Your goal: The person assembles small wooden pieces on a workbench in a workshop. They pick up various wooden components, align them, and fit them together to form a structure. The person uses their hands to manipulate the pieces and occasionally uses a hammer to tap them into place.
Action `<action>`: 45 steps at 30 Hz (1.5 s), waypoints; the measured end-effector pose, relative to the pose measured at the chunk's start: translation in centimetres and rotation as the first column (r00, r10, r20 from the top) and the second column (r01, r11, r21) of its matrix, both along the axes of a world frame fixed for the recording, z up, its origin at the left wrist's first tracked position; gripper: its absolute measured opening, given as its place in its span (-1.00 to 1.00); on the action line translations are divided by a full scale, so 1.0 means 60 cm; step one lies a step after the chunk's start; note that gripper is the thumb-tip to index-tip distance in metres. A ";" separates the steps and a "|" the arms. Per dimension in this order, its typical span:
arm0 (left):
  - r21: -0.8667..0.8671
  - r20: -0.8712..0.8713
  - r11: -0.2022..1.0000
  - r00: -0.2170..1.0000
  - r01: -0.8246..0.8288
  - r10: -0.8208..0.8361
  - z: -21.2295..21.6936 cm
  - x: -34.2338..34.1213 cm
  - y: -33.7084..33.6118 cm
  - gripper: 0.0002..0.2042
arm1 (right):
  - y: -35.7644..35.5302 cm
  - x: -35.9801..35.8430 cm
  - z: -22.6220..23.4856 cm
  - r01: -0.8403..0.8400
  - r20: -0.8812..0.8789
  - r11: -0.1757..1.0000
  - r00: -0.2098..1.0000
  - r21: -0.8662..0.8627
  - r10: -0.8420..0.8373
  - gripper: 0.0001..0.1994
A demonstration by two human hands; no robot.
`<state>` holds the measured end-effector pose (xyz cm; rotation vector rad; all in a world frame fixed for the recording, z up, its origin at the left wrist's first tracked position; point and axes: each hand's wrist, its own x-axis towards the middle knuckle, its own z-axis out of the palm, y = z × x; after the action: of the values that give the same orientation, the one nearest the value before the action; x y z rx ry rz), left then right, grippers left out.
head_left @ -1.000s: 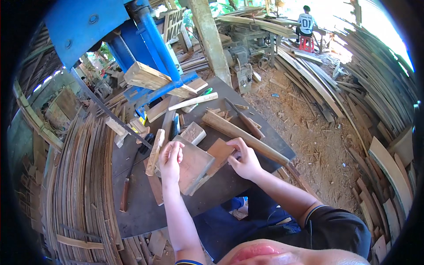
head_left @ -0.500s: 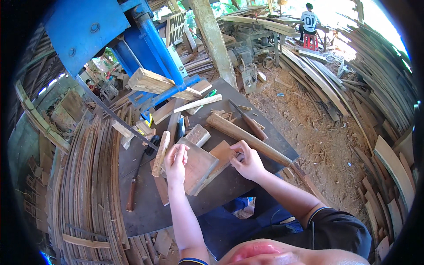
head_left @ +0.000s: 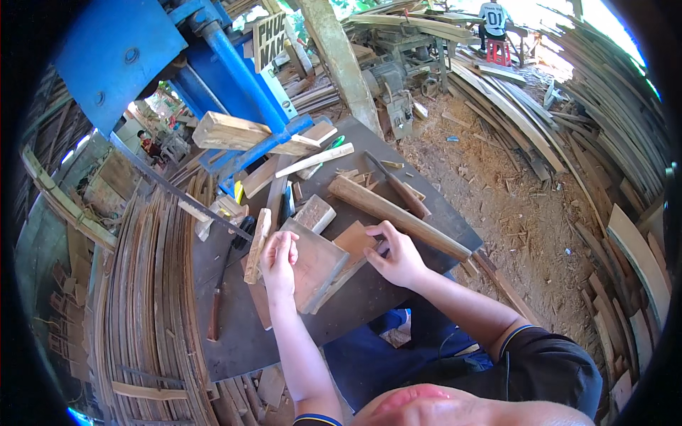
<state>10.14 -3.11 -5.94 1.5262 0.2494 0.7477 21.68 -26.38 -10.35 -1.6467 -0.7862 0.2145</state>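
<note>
Over the dark work table [head_left: 249, 348], my left hand [head_left: 279, 264] has its fingers curled in, at the left edge of a thin square wooden board [head_left: 310, 257]. A rough wooden strip [head_left: 258, 245] lies just beside that hand. My right hand [head_left: 398, 257] is bent with thumb and forefinger curled, by the right end of another flat brown wood piece [head_left: 352, 240] partly under the board. Whether either hand grips anything small cannot be made out. Behind the board lies a pale wood block [head_left: 315, 215], and a long rounded wooden bar [head_left: 398, 219] stretches beyond my right hand.
A blue bandsaw [head_left: 121, 53] with an exposed blade [head_left: 174, 190] stands at the left. Wooden-handled tools lie on the table, one at left [head_left: 214, 312], one behind the bar [head_left: 405, 195]. Stacked planks [head_left: 142, 284] flank the table. A person [head_left: 493, 21] sits far off.
The whole view has shifted slightly. My hands and the wood pieces stay in nearly the same places relative to each other.
</note>
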 end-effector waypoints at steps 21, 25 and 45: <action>0.040 -0.015 0.999 1.000 0.008 -0.007 0.012 0.002 -0.010 -0.79 | 0.004 0.010 -0.015 -0.014 0.156 0.975 0.988 0.223 -0.021 -0.67; 0.011 -0.018 1.000 1.000 0.007 -0.007 0.009 -0.002 -0.008 -0.82 | 0.005 0.008 -0.015 -0.034 0.182 0.974 0.983 0.222 -0.008 -0.59; 0.227 -0.039 0.974 0.999 -0.009 0.018 0.005 0.011 -0.024 -0.76 | -0.006 0.003 -0.007 -0.118 0.074 0.986 0.991 0.115 0.110 -0.75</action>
<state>10.81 -4.52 -5.62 1.7588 0.2100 0.7769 21.87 -26.77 -10.79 -1.5046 -0.9284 0.1904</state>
